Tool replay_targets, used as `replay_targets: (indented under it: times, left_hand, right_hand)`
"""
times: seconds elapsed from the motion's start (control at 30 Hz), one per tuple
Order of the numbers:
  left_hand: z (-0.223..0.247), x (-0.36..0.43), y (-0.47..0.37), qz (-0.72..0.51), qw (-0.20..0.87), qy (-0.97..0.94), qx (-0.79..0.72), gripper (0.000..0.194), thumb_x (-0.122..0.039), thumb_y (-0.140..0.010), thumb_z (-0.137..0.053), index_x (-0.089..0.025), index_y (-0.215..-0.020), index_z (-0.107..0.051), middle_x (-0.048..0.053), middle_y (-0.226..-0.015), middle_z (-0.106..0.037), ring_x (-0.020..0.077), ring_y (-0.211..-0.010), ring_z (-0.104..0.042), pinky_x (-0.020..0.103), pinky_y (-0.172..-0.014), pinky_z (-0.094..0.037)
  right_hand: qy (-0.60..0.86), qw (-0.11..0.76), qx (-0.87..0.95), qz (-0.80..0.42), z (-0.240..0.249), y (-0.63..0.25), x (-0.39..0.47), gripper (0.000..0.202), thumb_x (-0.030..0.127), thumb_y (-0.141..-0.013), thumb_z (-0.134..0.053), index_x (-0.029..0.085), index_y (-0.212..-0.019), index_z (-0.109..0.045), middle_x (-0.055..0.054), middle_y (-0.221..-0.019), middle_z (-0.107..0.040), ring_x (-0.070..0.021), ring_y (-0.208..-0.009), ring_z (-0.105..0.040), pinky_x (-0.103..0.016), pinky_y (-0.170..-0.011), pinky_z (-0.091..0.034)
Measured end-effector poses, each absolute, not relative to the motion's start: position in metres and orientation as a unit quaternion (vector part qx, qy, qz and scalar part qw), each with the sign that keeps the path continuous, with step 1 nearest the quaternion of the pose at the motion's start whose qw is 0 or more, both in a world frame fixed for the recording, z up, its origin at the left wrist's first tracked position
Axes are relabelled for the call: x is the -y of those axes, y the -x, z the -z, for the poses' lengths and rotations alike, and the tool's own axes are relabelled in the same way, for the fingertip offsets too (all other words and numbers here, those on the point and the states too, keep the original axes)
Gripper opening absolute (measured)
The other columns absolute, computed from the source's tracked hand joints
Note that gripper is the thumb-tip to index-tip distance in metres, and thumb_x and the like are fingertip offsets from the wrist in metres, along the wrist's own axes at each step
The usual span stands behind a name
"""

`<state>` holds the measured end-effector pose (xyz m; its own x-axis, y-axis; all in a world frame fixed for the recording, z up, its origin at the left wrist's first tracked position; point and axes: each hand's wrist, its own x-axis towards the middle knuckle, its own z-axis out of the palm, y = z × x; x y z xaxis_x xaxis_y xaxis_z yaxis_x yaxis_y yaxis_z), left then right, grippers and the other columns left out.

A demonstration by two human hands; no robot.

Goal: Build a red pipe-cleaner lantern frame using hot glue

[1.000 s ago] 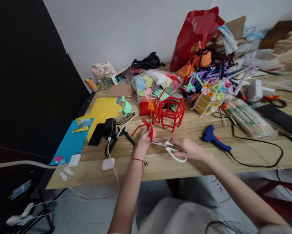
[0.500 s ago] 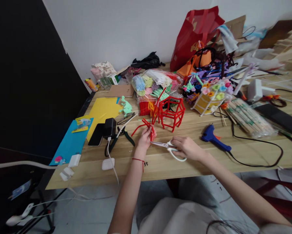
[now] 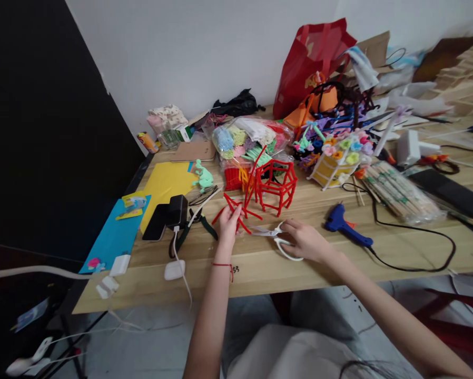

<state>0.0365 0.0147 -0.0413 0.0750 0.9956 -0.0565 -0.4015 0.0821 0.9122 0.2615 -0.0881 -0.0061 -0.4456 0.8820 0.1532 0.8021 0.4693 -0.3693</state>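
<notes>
My left hand [image 3: 229, 225] is closed on several short red pipe cleaners [image 3: 231, 200], which fan out from the fingers in different directions. My right hand [image 3: 306, 241] grips white-handled scissors [image 3: 278, 231]. The blades lie slightly apart and point left towards the red pieces, with a small gap between. Just behind the hands stands a red pipe-cleaner frame [image 3: 279, 204] shaped like a many-sided cage, and one long red stem leans up at its left.
A blue glue gun [image 3: 343, 225] with a black cord lies at right. Pliers [image 3: 207, 227], a phone [image 3: 156, 221] and a power bank [image 3: 177, 208] are at left. Behind sit a bag of coloured pipe cleaners [image 3: 242, 138], a flower-topped stand [image 3: 335, 163] and wrapped sticks [image 3: 398, 192].
The red pieces in my left hand have spread apart and turned, and the hand has shifted slightly left. The scissors have come away from them, staying in my right hand.
</notes>
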Motion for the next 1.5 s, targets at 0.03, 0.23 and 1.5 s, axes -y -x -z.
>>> replay_targets:
  times: [0.03, 0.23, 1.5]
  left_hand:
    - [0.044, -0.014, -0.035, -0.558, 0.61, -0.396, -0.399, 0.041, -0.035, -0.072, -0.076, -0.017, -0.107, -0.062, -0.003, -0.064, -0.061, 0.0059, -0.051, -0.049, 0.017, -0.047, -0.034]
    - [0.049, -0.009, -0.034, -0.556, 0.551, -0.445, -0.434, 0.044, -0.039, -0.085, -0.062, -0.019, -0.121, -0.048, -0.006, -0.055, -0.061, 0.0071, -0.042, -0.041, 0.018, -0.042, -0.028]
    - [0.023, 0.0, -0.027, -0.547, 0.579, -0.463, -0.388, 0.037, -0.05, -0.084, -0.059, -0.017, -0.1, -0.066, -0.009, -0.038, -0.041, 0.0046, -0.031, -0.029, 0.017, -0.035, -0.023]
  right_hand:
    - [0.512, 0.161, 0.835, -0.12, 0.01, -0.266, 0.087, 0.026, 0.033, -0.084, -0.055, 0.014, -0.102, -0.06, -0.014, -0.1, -0.063, -0.0244, -0.092, -0.06, -0.034, -0.082, -0.047]
    - [0.574, 0.164, 0.796, -0.099, 0.016, -0.282, 0.086, 0.031, 0.041, -0.089, -0.052, 0.014, -0.101, -0.062, -0.015, -0.098, -0.065, -0.0266, -0.096, -0.061, -0.037, -0.087, -0.048]
    - [0.392, 0.587, 0.436, -0.558, 0.026, -0.225, 0.042, 0.035, 0.051, -0.076, -0.068, 0.018, -0.088, -0.069, -0.003, -0.074, -0.071, -0.0109, -0.054, -0.057, -0.026, -0.057, -0.048]
